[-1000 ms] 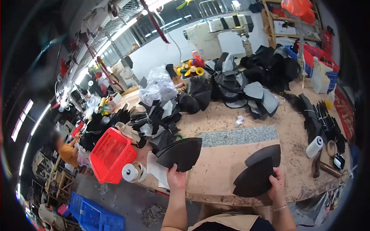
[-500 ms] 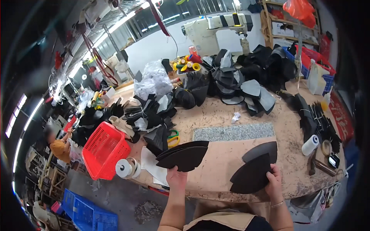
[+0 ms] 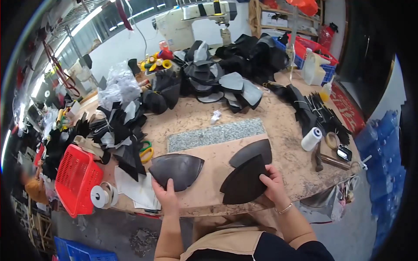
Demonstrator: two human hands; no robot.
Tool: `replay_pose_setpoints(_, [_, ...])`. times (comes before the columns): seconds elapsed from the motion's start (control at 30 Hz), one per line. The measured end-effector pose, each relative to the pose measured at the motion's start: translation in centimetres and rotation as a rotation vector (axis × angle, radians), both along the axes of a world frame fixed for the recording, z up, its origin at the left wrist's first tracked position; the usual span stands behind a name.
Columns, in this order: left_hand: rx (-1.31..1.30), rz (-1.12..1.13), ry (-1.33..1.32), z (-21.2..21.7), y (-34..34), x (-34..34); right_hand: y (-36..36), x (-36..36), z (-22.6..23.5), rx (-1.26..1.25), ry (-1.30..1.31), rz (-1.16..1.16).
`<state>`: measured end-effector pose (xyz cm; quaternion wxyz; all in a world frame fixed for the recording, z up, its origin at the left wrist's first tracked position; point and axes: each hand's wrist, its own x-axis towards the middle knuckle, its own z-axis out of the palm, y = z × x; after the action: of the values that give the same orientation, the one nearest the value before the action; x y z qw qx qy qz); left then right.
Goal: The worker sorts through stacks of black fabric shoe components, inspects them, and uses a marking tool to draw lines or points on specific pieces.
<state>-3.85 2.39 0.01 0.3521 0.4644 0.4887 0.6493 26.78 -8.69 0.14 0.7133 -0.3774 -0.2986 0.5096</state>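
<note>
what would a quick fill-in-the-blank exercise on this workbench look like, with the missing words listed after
1. The black panel nearer the white thread cone is held by the person's ____.
2. The left hand holds a dark grey panel, and near it lie scissors with handles of green and ____.
3. The slatted plastic basket at the left edge of the table is coloured ____.

Missing words: right hand; yellow; red.

Speckled slab point(image 3: 216, 134) on brown table point(image 3: 291, 172)
</note>
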Motion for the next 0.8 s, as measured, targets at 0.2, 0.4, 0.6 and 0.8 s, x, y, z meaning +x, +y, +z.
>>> replay_pose_setpoints(0.2, [-0.054, -0.051, -0.022, -0.4, 0.3, -0.8, -0.7, -0.3, 0.2, 0.108, 0.273, -0.024])
replay_pose_setpoints(0.4, [0.023, -0.157, -0.126, -0.2, 0.6, -1.1, -0.9, 0.2, 1.0, 0.084, 0.408, -0.057])
replay_pose_setpoints(0.6, [0.027, -0.168, -0.106, -0.7, 0.6, -1.2, -0.5, 0.8, 0.2, 0.128, 0.475, -0.007])
replay_pose_setpoints(0.8, [0.033, -0.197, -0.16, -0.1, 0.2, -0.5, -0.9, 1.2, -0.1, 0.164, 0.487, -0.074])
